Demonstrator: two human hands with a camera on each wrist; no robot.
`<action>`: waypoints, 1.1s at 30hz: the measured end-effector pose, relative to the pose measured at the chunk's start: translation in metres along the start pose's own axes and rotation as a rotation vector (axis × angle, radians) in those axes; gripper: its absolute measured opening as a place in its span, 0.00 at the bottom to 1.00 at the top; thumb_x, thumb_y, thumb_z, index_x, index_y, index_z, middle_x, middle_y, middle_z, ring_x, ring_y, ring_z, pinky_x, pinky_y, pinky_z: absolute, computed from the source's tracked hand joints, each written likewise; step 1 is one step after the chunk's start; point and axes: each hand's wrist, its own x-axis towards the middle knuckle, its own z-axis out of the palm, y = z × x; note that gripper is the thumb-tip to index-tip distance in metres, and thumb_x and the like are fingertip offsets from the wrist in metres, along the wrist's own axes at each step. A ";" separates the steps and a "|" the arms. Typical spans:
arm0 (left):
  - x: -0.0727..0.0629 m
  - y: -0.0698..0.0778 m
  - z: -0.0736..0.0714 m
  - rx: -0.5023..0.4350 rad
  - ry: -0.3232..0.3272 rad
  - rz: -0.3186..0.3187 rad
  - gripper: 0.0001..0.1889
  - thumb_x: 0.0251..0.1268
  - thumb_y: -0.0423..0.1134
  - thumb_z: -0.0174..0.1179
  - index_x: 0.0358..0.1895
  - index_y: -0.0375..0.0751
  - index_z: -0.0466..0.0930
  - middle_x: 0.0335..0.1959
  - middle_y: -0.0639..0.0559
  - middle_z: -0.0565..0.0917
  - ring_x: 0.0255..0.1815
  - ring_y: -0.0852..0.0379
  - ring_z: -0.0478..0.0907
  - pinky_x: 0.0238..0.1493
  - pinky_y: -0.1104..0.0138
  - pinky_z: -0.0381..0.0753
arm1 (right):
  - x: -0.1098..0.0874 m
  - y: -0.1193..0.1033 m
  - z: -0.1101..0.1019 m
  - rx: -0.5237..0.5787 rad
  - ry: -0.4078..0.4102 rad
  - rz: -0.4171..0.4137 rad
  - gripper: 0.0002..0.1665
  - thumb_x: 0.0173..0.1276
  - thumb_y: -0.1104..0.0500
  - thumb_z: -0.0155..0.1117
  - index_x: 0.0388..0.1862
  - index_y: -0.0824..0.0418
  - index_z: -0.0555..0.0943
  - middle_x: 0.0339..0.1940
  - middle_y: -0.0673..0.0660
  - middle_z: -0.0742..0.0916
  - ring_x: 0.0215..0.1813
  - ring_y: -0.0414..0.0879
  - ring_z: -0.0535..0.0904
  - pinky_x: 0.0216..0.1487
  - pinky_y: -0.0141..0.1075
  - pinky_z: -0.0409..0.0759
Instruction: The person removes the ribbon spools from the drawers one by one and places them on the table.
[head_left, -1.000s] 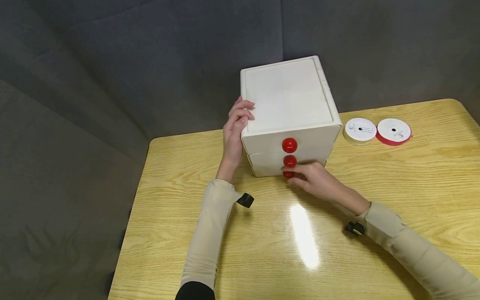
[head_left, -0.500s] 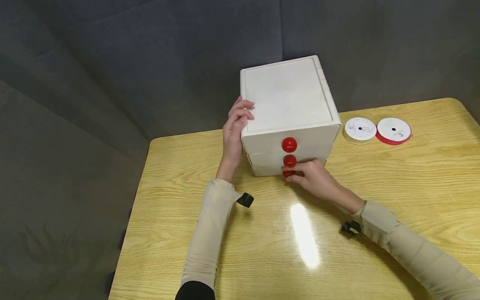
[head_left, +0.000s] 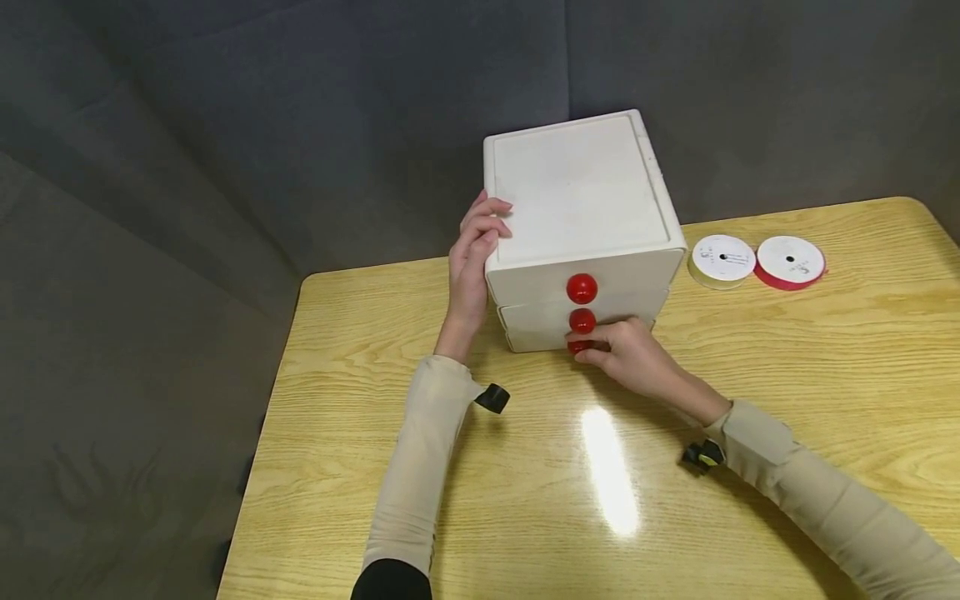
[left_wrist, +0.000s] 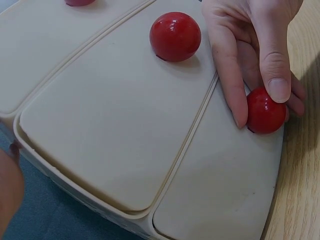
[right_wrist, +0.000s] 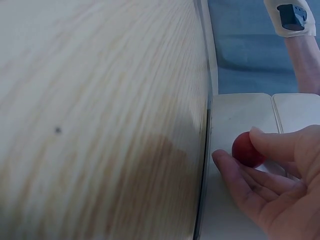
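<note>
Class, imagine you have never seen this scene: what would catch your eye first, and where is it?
Three glossy red knobs stand out first, one above another on the front of the white three-drawer cabinet. The right hand pinches the lowest knob, while the left hand grips the cabinet's left side. Two ribbon spools lie flat on the table, right of the cabinet.

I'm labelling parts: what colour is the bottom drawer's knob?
The bottom knob is glossy red, clearest in the left wrist view.

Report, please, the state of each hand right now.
Left hand: holding the white drawer unit by its left edge.
Right hand: pinching the bottom red knob.
</note>
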 end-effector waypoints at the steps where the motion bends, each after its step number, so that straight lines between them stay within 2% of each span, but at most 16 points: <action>1: 0.000 0.000 0.000 0.001 0.001 -0.003 0.15 0.70 0.39 0.45 0.36 0.27 0.74 0.57 0.49 0.79 0.79 0.53 0.57 0.81 0.58 0.51 | 0.000 0.000 0.000 -0.002 0.003 0.001 0.13 0.61 0.71 0.75 0.46 0.67 0.90 0.39 0.58 0.92 0.28 0.40 0.78 0.28 0.29 0.75; 4: 0.000 0.000 0.000 0.002 0.003 -0.006 0.15 0.70 0.39 0.45 0.35 0.27 0.74 0.57 0.49 0.79 0.79 0.53 0.58 0.81 0.58 0.51 | -0.003 -0.001 0.001 -0.010 0.004 0.012 0.13 0.61 0.70 0.75 0.46 0.67 0.90 0.41 0.58 0.92 0.31 0.40 0.80 0.31 0.30 0.77; 10: 0.001 0.001 0.001 0.010 -0.002 0.004 0.15 0.69 0.39 0.45 0.35 0.27 0.74 0.57 0.44 0.79 0.79 0.53 0.58 0.81 0.58 0.51 | -0.014 -0.007 0.001 0.003 -0.047 0.050 0.14 0.63 0.68 0.75 0.48 0.65 0.90 0.45 0.58 0.92 0.36 0.41 0.83 0.36 0.32 0.83; 15: 0.001 0.001 0.000 0.009 0.004 0.007 0.15 0.70 0.39 0.45 0.35 0.27 0.74 0.56 0.48 0.79 0.79 0.53 0.58 0.81 0.59 0.51 | -0.024 -0.012 0.001 0.027 -0.067 0.048 0.15 0.64 0.68 0.74 0.50 0.65 0.89 0.46 0.57 0.92 0.40 0.43 0.86 0.40 0.34 0.86; 19: 0.000 -0.001 -0.001 0.007 0.000 0.009 0.16 0.70 0.39 0.44 0.36 0.27 0.74 0.56 0.45 0.79 0.79 0.52 0.58 0.81 0.58 0.51 | -0.030 -0.013 0.002 0.029 -0.076 0.049 0.16 0.64 0.69 0.74 0.51 0.64 0.89 0.48 0.57 0.91 0.46 0.46 0.87 0.45 0.38 0.87; 22: 0.000 0.000 -0.001 0.012 0.006 0.001 0.16 0.69 0.39 0.44 0.36 0.27 0.74 0.57 0.42 0.79 0.79 0.53 0.58 0.81 0.59 0.51 | -0.035 -0.015 0.003 0.022 -0.079 0.057 0.16 0.64 0.68 0.74 0.51 0.63 0.89 0.48 0.57 0.91 0.45 0.45 0.87 0.46 0.38 0.87; 28: -0.001 0.000 -0.001 0.019 0.006 -0.011 0.16 0.69 0.40 0.44 0.36 0.28 0.74 0.57 0.41 0.79 0.79 0.54 0.58 0.81 0.59 0.50 | -0.045 -0.023 0.002 0.029 -0.093 0.064 0.16 0.64 0.68 0.74 0.52 0.63 0.89 0.46 0.56 0.92 0.39 0.38 0.85 0.41 0.32 0.86; 33: 0.000 0.001 0.000 0.018 0.008 -0.007 0.15 0.69 0.39 0.44 0.36 0.28 0.74 0.57 0.41 0.79 0.79 0.53 0.58 0.81 0.59 0.50 | -0.053 -0.027 0.004 0.040 -0.096 0.046 0.16 0.65 0.68 0.73 0.52 0.63 0.89 0.48 0.55 0.91 0.44 0.42 0.88 0.46 0.36 0.88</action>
